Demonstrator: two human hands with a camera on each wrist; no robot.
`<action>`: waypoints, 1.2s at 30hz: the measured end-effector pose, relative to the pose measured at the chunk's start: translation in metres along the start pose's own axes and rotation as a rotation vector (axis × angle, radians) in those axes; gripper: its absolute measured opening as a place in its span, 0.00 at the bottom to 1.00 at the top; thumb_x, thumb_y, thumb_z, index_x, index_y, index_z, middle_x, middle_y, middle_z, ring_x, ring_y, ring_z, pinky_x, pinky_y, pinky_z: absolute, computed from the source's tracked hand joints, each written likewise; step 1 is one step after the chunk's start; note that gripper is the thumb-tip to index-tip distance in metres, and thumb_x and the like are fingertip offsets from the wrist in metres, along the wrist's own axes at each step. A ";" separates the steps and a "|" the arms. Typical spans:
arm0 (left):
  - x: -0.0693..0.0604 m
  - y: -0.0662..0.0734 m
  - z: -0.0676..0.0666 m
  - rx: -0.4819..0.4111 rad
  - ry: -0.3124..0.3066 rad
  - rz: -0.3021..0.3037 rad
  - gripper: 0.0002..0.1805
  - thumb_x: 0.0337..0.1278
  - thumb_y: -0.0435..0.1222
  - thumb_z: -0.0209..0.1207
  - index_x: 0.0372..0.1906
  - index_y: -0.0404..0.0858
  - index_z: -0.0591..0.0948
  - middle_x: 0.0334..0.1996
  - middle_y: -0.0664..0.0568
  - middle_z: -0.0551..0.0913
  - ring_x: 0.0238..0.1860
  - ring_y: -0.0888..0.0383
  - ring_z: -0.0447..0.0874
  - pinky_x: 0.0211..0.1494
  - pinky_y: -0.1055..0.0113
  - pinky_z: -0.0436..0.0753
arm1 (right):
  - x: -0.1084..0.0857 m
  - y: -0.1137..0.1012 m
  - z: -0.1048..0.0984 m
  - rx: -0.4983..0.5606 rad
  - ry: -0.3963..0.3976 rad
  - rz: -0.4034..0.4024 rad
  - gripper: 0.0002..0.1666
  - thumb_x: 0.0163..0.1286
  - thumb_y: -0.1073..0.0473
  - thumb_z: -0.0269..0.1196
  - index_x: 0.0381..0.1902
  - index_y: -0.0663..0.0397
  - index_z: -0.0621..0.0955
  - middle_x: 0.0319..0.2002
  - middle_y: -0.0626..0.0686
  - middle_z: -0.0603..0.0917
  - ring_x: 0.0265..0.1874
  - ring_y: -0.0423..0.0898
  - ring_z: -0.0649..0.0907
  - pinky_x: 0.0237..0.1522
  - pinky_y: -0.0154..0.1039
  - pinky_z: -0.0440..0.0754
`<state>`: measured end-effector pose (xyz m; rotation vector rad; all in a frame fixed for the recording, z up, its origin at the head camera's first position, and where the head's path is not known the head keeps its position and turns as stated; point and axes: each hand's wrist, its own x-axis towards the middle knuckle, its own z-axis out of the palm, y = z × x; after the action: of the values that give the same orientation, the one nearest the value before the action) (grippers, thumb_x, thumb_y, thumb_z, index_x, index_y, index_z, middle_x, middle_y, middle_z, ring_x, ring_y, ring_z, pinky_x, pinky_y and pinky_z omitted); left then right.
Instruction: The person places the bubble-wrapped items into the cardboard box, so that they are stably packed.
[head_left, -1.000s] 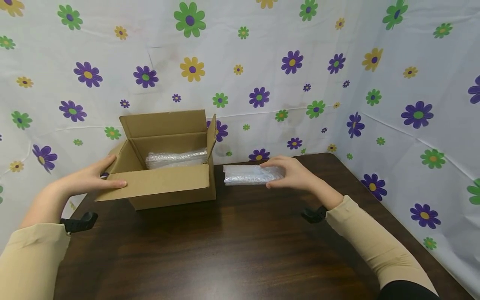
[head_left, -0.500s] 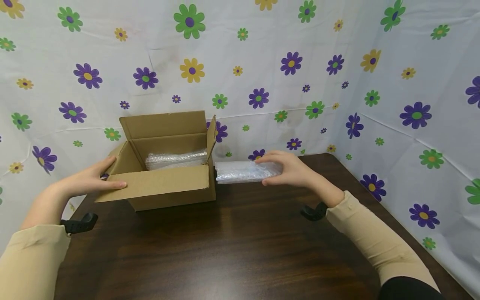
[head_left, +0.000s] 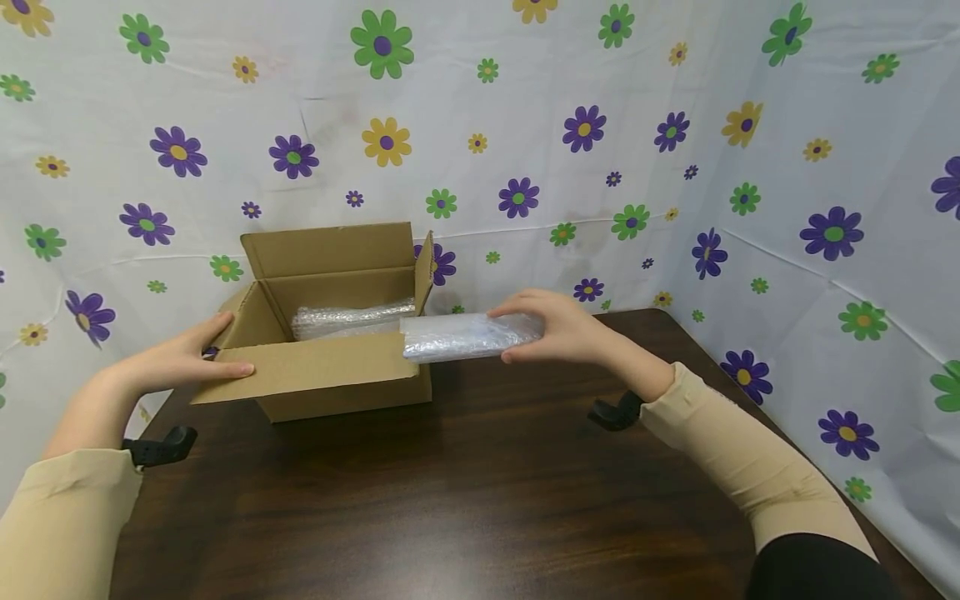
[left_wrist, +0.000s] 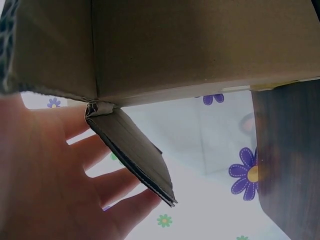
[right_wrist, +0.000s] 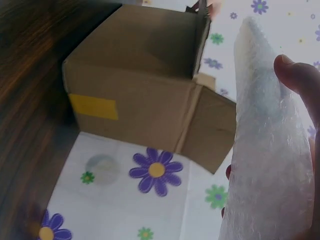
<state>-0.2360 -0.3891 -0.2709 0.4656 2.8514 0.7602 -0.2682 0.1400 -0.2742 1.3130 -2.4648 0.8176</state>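
Note:
An open cardboard box (head_left: pixel 315 367) stands at the left of the table with its flaps spread. My left hand (head_left: pixel 168 362) holds its left side, thumb over the front flap and fingers along the left flap (left_wrist: pixel 137 150). A clear bubble-wrapped bundle (head_left: pixel 352 318) lies inside the box. My right hand (head_left: pixel 562 329) grips the right end of a flat bubble-wrapped package (head_left: pixel 450 337), thumb on one side and fingers on the other. The package's free end overlaps the box's front right corner in the head view. What the wrap covers cannot be made out.
The dark wooden table (head_left: pixel 480 492) reaches toward me below the box. White cloth with printed flowers (head_left: pixel 465 100) hangs behind it and on the right. The box's right flap (head_left: pixel 424 271) sticks up beside the package.
My right hand has moved the bubble-wrapped package left and slightly up, from beside the box to its front right corner. My left hand and the box have stayed in place.

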 end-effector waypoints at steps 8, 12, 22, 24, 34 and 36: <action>-0.001 0.000 0.000 -0.008 -0.006 -0.004 0.56 0.60 0.44 0.61 0.74 0.27 0.34 0.71 0.22 0.35 0.69 0.23 0.35 0.59 0.24 0.50 | 0.019 -0.018 -0.008 0.003 0.006 -0.031 0.32 0.55 0.45 0.73 0.58 0.46 0.81 0.56 0.47 0.81 0.58 0.45 0.76 0.58 0.48 0.73; -0.002 -0.001 0.001 -0.012 -0.006 -0.002 0.56 0.60 0.45 0.61 0.74 0.27 0.34 0.71 0.22 0.35 0.69 0.23 0.35 0.59 0.24 0.50 | 0.029 -0.026 -0.013 -0.015 -0.003 -0.033 0.33 0.56 0.44 0.73 0.59 0.46 0.80 0.57 0.47 0.80 0.59 0.44 0.75 0.59 0.47 0.72; -0.003 -0.001 0.001 -0.021 -0.007 0.002 0.57 0.60 0.45 0.61 0.74 0.27 0.33 0.71 0.22 0.35 0.69 0.23 0.34 0.59 0.24 0.49 | 0.058 -0.041 -0.023 -0.030 0.020 -0.062 0.33 0.56 0.44 0.73 0.58 0.47 0.81 0.56 0.47 0.81 0.57 0.43 0.76 0.55 0.44 0.74; -0.002 -0.001 0.001 -0.017 -0.007 0.002 0.56 0.60 0.44 0.61 0.74 0.27 0.33 0.71 0.22 0.35 0.69 0.22 0.34 0.59 0.24 0.49 | 0.063 -0.044 -0.023 -0.045 0.025 -0.046 0.33 0.56 0.43 0.72 0.59 0.45 0.81 0.57 0.47 0.80 0.58 0.43 0.75 0.56 0.43 0.74; 0.000 0.003 -0.001 -0.011 -0.006 0.002 0.56 0.60 0.44 0.61 0.74 0.26 0.34 0.71 0.21 0.36 0.69 0.22 0.36 0.59 0.24 0.50 | 0.098 -0.059 -0.012 -0.063 0.027 -0.090 0.32 0.57 0.40 0.70 0.58 0.43 0.81 0.54 0.44 0.81 0.53 0.40 0.76 0.53 0.39 0.74; 0.001 0.003 -0.001 -0.010 -0.006 0.007 0.56 0.60 0.44 0.61 0.73 0.25 0.34 0.71 0.21 0.36 0.69 0.22 0.36 0.59 0.24 0.50 | 0.106 -0.062 -0.009 -0.061 0.022 -0.105 0.32 0.58 0.40 0.70 0.58 0.44 0.81 0.53 0.44 0.81 0.52 0.39 0.76 0.53 0.38 0.74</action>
<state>-0.2359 -0.3870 -0.2684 0.4765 2.8407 0.7724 -0.2786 0.0450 -0.1976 1.3914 -2.3620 0.7224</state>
